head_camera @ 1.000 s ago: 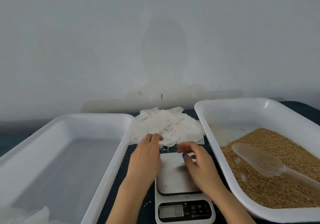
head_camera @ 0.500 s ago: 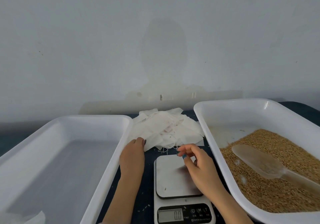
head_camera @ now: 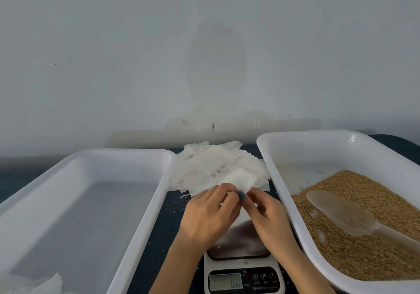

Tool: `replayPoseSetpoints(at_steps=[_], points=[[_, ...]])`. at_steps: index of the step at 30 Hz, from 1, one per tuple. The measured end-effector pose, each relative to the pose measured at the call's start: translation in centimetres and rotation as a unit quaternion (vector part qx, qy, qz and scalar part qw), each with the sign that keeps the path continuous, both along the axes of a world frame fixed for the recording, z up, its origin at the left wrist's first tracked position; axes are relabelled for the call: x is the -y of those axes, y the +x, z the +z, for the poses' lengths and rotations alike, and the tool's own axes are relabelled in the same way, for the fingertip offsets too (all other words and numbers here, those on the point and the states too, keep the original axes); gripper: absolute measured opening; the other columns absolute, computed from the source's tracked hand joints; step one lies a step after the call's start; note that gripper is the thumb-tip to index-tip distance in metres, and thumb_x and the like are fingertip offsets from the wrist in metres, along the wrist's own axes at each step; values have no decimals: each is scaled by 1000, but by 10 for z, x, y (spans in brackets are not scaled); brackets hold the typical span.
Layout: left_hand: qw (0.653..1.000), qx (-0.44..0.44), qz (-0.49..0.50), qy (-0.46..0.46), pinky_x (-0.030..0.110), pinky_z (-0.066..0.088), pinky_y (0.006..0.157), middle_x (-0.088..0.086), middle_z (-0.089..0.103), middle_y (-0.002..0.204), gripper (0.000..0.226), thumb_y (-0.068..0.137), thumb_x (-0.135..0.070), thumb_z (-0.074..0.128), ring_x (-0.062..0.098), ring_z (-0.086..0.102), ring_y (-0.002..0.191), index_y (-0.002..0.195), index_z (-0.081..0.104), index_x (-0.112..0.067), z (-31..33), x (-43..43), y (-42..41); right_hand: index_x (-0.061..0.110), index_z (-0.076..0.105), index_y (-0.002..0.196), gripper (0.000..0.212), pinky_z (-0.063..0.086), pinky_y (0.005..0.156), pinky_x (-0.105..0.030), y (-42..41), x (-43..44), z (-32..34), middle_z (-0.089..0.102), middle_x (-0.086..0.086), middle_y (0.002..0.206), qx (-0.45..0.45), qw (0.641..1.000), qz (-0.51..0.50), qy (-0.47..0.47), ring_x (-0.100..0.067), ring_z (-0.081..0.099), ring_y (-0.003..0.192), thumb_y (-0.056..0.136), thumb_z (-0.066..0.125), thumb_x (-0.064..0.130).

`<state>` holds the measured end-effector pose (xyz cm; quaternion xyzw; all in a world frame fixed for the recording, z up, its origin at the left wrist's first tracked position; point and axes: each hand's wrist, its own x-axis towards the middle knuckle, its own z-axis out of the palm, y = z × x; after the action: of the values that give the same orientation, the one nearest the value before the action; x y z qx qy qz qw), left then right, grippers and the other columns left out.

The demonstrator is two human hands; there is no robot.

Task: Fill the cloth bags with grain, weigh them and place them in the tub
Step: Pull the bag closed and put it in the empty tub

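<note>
Pinching one cloth bag (head_camera: pixel 241 181) from both sides: left hand (head_camera: pixel 211 214) and right hand (head_camera: pixel 270 216) met on its near edge, fingers curled onto the cloth. How many fingers were on it could not be read.

The bag was held at 12 o'clock from the scale (head_camera: pixel 244 277), over the platform's far edge and against the near edge of the bag pile (head_camera: pixel 204 168). Whether it was touching the pile could not be told.

Change: a second before, both hands picked at the pile's near edge. Half a second before, the left hand had gone to the pile's 9 o'clock side while the right pinched alone. Now both were on a single bag drawn toward the person.

Judged: one bag was singled out and its mouth was probably being worked open. Filling had not started.
- Scoop (head_camera: pixel 341 214) lay untouched on the grain (head_camera: pixel 363 248) in the grain tub (head_camera: pixel 318 132) at 3 o'clock.
- The tub (head_camera: pixel 127 153) at 9 o'clock showed only something white and crumpled at its near corner, identity unclear.
- Scale platform was bare and the display looked like zero.

Next step probably needed the left hand to keep the mouth open while the right went for the scoop. Risk: with cloth this thin, two bags could be stuck together.
</note>
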<state>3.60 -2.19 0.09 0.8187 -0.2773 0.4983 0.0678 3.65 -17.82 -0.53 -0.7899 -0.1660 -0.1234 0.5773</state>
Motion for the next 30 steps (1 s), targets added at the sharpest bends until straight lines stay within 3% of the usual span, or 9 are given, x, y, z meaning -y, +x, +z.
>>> replayPoseSetpoints(at_steps=[3, 6, 9, 13, 14, 17, 20, 25, 30], points=[[1000, -11, -8, 6, 27, 49, 50, 1, 68, 89, 20, 94, -22, 67, 15, 59, 63, 77, 69, -11, -2, 3, 0, 33, 68, 104, 24, 58, 78, -37, 1, 2, -2, 74, 9, 90, -17, 999, -4, 29, -11, 69, 86, 90, 53, 45], [998, -56, -16, -7, 23, 50, 57, 0, 66, 96, 22, 89, -35, 72, 12, 60, 72, 86, 69, -13, -4, -2, -1, 40, 67, 104, 17, 55, 85, -26, 2, 2, -3, 74, 14, 95, -35, 999, 8, 38, -6, 69, 94, 97, 55, 29], [996, -78, -13, -34, 21, 48, 62, -1, 61, 99, 30, 86, -42, 72, 11, 58, 76, 96, 66, -15, -6, -3, -4, 42, 70, 98, 22, 52, 79, -16, 1, 2, 0, 75, 18, 91, -40, 998, 18, 42, -2, 69, 91, 96, 60, 23], [995, -73, -25, -61, 18, 43, 64, -2, 57, 98, 29, 85, -37, 70, 11, 55, 77, 100, 56, -16, -3, -1, -7, 31, 78, 84, 16, 55, 71, -28, 0, 1, 1, 75, 6, 78, -51, 996, 6, 73, -13, 70, 77, 91, 69, 20], [994, -78, -31, -69, 17, 42, 64, -2, 57, 98, 31, 83, -36, 71, 10, 55, 77, 100, 55, -16, -3, -1, -9, 32, 78, 79, 19, 55, 69, -24, 0, 0, 1, 75, 6, 75, -51, 995, 7, 82, -11, 70, 75, 89, 71, 17], [988, -106, -51, -96, 15, 43, 64, -4, 58, 95, 35, 79, -32, 72, 8, 54, 76, 104, 54, -16, -1, -2, -13, 28, 70, 60, 34, 43, 59, -11, -1, -2, 0, 65, 10, 59, -47, 994, 6, 101, -1, 57, 58, 81, 75, 2], [984, -138, -58, -97, 21, 46, 58, -7, 58, 87, 37, 77, -26, 69, 7, 53, 70, 108, 52, -16, -3, 0, -16, 31, 59, 53, 44, 38, 56, -13, -1, -3, -2, 55, 9, 53, -48, 995, 11, 83, -2, 46, 54, 78, 75, -2], [968, -222, -24, -117, 24, 52, 49, -11, 63, 82, 45, 79, -26, 67, 7, 59, 63, 118, 45, -23, -2, 1, -17, 35, 60, 70, 29, 45, 61, -15, -4, -5, 1, 62, 15, 66, -5, 1000, 6, 5, -4, 59, 67, 84, 75, 15], [949, -253, 15, -188, 27, 54, 51, -13, 69, 88, 48, 83, -19, 68, 7, 63, 64, 119, 37, -28, 1, -4, -15, 25, 69, 93, 22, 53, 73, -17, -8, -7, 0, 66, 17, 85, 49, 998, -15, -41, -4, 65, 85, 87, 70, 4]])
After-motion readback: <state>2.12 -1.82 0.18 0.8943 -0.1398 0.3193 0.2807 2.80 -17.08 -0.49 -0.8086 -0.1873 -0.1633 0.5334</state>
